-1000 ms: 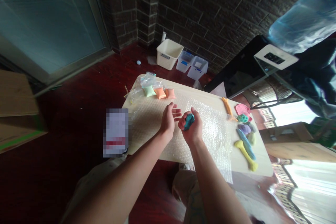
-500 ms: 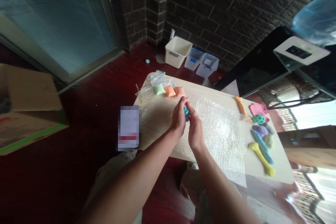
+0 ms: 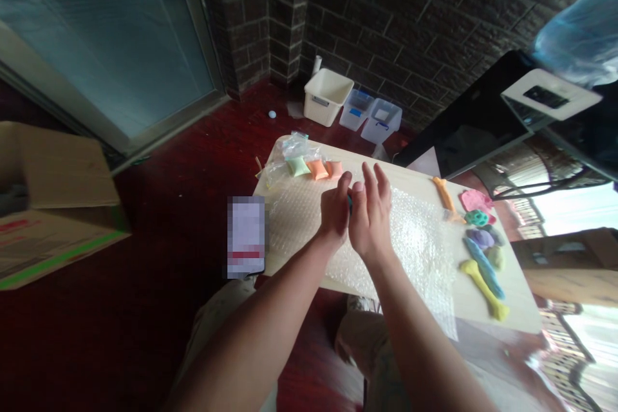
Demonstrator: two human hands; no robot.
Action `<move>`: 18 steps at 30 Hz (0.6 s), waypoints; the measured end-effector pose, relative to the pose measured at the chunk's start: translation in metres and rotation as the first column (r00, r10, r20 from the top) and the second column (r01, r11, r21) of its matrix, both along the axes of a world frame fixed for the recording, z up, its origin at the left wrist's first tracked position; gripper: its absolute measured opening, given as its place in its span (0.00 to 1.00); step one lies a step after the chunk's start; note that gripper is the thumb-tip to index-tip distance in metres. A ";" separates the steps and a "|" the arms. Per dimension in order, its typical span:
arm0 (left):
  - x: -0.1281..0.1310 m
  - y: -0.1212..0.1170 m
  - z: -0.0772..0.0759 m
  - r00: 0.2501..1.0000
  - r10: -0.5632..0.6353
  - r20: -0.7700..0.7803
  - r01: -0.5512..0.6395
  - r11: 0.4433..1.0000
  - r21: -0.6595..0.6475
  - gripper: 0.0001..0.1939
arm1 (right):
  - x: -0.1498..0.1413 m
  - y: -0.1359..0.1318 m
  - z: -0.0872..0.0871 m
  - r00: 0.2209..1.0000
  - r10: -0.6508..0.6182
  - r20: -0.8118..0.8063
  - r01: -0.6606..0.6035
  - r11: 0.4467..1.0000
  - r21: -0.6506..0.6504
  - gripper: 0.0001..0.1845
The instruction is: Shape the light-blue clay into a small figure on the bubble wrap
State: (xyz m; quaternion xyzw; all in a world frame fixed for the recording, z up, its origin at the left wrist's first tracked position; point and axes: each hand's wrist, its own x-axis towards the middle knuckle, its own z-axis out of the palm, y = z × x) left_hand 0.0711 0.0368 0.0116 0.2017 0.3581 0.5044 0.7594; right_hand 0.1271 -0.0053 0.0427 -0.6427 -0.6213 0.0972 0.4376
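Note:
A lump of teal modelling clay is held between my two palms, above the bubble wrap; only a sliver of it shows. My left hand is curled round its left side. On the other side my right hand presses against it, fingers stretched forward and slightly apart. Just beyond my hands lie a green clay packet and two orange ones, the middle packet and the right-hand packet. Bubble wrap spreads over the table below.
At the table's right end lie a yellow bone-shaped clay piece, a blue clay stick, an orange piece and several other clay shapes. A phone-like object, blurred out, is by the left edge. Bins stand on the floor behind.
My right hand has turned and its fingers now stretch upward, past the left hand's. The left fingers are more curled, and less of the teal clay shows. The view has shifted slightly.

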 end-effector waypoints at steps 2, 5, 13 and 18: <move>-0.004 0.003 0.004 0.995 0.069 -0.067 -0.074 0.995 -0.073 0.29 | 0.000 0.006 -0.003 0.969 -0.016 -0.247 0.031 0.998 0.057 0.27; -0.009 0.004 0.008 0.993 0.101 -0.055 -0.108 0.986 -0.131 0.30 | 0.005 0.008 -0.027 0.732 -0.097 -0.675 0.092 0.995 -0.044 0.21; -0.011 0.005 0.005 0.997 0.080 -0.024 -0.082 0.991 -0.102 0.32 | 0.012 0.009 -0.057 0.553 -0.086 -0.829 -0.116 0.977 -0.179 0.24; -0.012 0.010 0.004 0.983 0.027 0.182 0.004 0.985 -0.170 0.31 | 0.018 0.004 -0.055 0.553 -0.037 -0.832 -0.177 0.971 -0.161 0.26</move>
